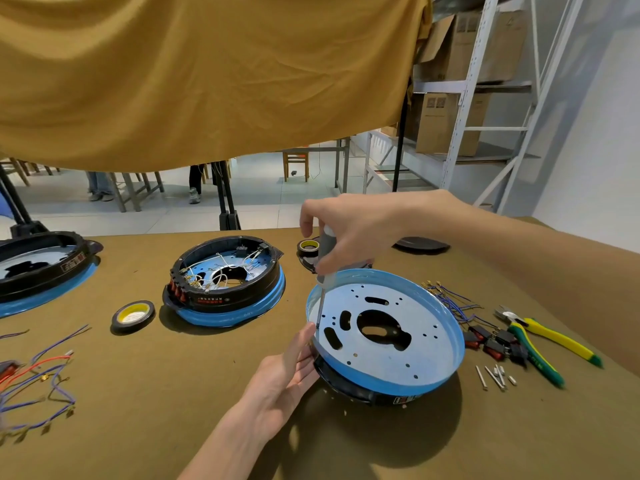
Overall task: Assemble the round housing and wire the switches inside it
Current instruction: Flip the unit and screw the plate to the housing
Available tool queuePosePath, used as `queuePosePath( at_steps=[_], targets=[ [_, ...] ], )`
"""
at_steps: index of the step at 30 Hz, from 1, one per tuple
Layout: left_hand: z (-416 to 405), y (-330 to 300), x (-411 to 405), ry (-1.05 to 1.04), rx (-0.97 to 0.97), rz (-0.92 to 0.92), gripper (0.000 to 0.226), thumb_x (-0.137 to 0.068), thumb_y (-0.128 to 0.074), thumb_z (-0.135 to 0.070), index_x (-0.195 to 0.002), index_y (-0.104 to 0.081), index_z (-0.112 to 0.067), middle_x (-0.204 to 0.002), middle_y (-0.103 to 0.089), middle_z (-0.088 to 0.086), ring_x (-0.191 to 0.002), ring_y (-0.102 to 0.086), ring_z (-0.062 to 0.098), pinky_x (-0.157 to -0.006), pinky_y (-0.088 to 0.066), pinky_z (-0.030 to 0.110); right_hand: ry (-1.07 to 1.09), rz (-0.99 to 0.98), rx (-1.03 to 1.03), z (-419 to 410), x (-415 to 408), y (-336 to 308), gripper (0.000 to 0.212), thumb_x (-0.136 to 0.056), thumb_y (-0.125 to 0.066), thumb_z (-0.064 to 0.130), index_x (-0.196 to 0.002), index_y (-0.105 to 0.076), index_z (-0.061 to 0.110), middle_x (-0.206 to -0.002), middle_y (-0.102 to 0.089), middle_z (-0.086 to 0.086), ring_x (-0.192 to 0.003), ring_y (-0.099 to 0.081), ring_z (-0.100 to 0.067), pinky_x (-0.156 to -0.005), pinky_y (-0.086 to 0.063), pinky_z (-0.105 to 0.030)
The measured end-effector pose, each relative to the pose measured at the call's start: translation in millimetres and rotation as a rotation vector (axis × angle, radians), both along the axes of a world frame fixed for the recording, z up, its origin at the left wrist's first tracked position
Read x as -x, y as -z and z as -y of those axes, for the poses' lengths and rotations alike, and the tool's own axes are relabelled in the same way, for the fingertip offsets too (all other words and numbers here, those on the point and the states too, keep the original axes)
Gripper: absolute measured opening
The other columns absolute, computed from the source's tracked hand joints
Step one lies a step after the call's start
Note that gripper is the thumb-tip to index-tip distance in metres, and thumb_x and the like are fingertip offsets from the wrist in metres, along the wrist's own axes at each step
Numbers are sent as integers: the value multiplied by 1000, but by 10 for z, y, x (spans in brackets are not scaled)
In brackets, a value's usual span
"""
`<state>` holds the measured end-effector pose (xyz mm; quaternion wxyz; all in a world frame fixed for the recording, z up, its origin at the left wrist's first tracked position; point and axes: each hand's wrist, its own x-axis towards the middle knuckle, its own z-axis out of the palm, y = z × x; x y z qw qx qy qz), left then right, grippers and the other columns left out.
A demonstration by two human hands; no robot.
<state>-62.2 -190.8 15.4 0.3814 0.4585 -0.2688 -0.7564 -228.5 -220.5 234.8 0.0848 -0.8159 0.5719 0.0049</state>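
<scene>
From the head view, the round housing (386, 336) sits tilted on the olive tabletop (173, 393) in front of the person, its pale perforated metal plate facing up inside a blue rim, with the black ring beneath it. The right hand (349, 230) comes down from above with its fingers curled around the grey handle of a screwdriver (325, 268), whose thin shaft runs down to a small hole near the plate's left edge. The left hand (287, 372) is at the housing's near-left rim, palm up and fingers straight, the fingertips touching the rim just beside the screwdriver tip; whether a screw sits under the tip is too small to tell. The loose switches (491, 341), red and black, lie with blue-purple wires just right of the housing, beside yellow-green pliers (540, 336) and a few small metal pins (495, 375). A finished housing (225, 280), already wired, stands to the left near two rolls of tape. The risk, as I judge it, is that the tilted housing rocks under downward pressure, so the tip slips out of the hole and jabs the left fingertips or scratches the plate; a screw driven at a slant could also cross-thread.
</scene>
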Motion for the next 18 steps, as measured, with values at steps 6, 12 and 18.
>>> queuePosePath(
  at_steps=[6, 12, 18],
  targets=[
    [5, 4, -15, -9, 3, -9, 80, -52, -97, -37, -116, -65, -2, -112, -75, 19, -109, -70, 32, -90, -62, 43, 28, -43, 184, -19, -53, 112, 36, -99, -58, 52, -109, -55, 18, -74, -72, -3, -52, -68, -16, -45, -51, -27],
    [18, 32, -9, -6, 9, -6, 82, -50, -99, -38, -115, -65, -2, -99, -79, 15, -106, -72, 30, -85, -64, 42, -7, 58, 57, -84, -8, 51, 30, -99, -66, 32, -117, -49, 17, -81, -72, -2, -50, -68, -10, -45, -52, -22],
    [32, 52, -1, -2, -1, -3, 82, -49, -99, -39, -114, -64, -3, -98, -79, 14, -106, -73, 30, -90, -62, 46, 4, 26, -18, -47, -19, -17, 49, -91, -74, 32, -125, -40, 25, -94, -71, -1, -80, -72, -24, -63, -63, -43]
  ],
)
